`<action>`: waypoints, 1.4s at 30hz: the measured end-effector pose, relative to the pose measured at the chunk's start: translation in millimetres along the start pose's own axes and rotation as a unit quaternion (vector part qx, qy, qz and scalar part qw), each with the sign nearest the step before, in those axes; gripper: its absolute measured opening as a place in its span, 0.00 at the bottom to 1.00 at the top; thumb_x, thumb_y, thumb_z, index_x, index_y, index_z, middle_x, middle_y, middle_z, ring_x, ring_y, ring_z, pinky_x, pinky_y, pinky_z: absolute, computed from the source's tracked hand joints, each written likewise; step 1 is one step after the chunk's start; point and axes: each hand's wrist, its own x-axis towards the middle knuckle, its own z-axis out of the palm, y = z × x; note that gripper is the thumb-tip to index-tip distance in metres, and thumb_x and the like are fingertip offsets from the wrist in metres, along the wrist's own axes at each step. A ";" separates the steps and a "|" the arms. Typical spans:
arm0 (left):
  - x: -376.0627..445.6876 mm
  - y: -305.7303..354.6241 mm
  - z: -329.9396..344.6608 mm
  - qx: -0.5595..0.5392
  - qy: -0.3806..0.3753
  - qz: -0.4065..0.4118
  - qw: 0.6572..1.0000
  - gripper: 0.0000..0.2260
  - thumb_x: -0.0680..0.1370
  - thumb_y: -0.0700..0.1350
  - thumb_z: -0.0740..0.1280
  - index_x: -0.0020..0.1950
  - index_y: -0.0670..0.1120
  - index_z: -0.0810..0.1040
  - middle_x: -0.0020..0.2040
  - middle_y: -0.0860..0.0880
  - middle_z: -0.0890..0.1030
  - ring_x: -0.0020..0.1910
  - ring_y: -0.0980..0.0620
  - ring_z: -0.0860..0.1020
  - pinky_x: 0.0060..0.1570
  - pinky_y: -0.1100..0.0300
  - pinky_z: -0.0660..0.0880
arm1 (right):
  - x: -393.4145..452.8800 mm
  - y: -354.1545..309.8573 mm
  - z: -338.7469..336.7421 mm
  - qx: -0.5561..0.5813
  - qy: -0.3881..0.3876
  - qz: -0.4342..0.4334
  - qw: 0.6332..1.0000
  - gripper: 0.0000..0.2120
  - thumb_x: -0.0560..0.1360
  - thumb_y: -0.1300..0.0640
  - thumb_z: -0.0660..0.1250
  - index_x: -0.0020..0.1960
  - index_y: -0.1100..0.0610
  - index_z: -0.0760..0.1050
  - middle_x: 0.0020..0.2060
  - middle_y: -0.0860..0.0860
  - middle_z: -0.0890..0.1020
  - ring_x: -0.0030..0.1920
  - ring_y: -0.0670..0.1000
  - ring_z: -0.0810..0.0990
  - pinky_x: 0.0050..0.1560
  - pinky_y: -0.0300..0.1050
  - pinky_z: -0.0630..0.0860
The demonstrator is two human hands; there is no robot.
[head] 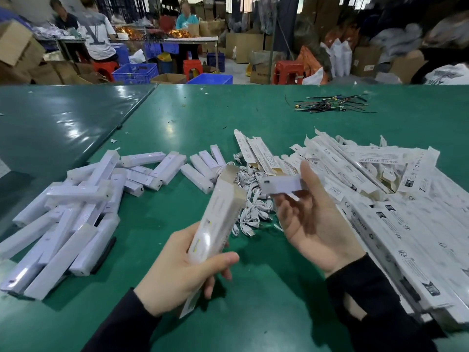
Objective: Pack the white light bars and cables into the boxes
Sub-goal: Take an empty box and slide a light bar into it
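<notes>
A: A packer's left hand (182, 273) grips an open-ended box (218, 214); the right hand (312, 222) pinches a light bar (279, 185) at one o'clock of its mouth. The risk?

B: Likely the bar catching the raised flap, creasing it.

A: Contents?

B: Can't tell. Cables (251, 199) lie heaped just beyond, loose bars (83, 199) at nine o'clock, boxes (380, 199) at three.

table (177, 118) green | light bars (76, 199) white | boxes (396, 224) white, black print | sleeves (380, 295) black
</notes>
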 end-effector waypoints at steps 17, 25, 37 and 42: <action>-2.4 -4.5 0.8 0.050 -0.044 -0.010 0.998 0.20 0.64 0.54 0.77 0.47 0.44 0.76 0.28 0.46 0.76 0.22 0.46 0.73 0.19 0.60 0.70 | 3.3 13.5 8.6 -0.285 0.077 -0.138 0.945 0.12 0.62 0.43 0.74 0.36 0.53 0.83 0.30 0.52 0.80 0.25 0.45 0.74 0.26 0.35 0.70; -3.1 -7.7 -3.0 0.090 -0.091 -0.029 0.991 0.10 0.68 0.59 0.72 0.42 0.57 0.76 0.27 0.47 0.76 0.20 0.49 0.71 0.19 0.61 0.69 | 6.1 14.2 3.8 -0.400 0.101 -0.205 0.888 0.12 0.63 0.43 0.74 0.35 0.51 0.83 0.29 0.48 0.81 0.27 0.43 0.73 0.29 0.33 0.69; -4.1 -2.8 -4.3 0.057 -0.141 -0.017 0.988 0.05 0.74 0.52 0.70 0.41 0.56 0.75 0.29 0.47 0.76 0.19 0.49 0.69 0.18 0.62 0.69 | 8.9 6.2 -4.4 -0.401 0.124 -0.106 0.901 0.13 0.68 0.47 0.74 0.31 0.55 0.82 0.25 0.52 0.78 0.24 0.46 0.71 0.25 0.34 0.68; -4.6 0.5 -3.0 -0.006 -0.168 -0.021 0.986 0.02 0.72 0.54 0.69 0.41 0.60 0.77 0.30 0.45 0.74 0.18 0.51 0.67 0.19 0.63 0.69 | 9.8 7.4 -5.6 -0.349 0.123 -0.075 0.926 0.14 0.70 0.50 0.74 0.28 0.54 0.81 0.29 0.54 0.78 0.24 0.45 0.71 0.24 0.34 0.68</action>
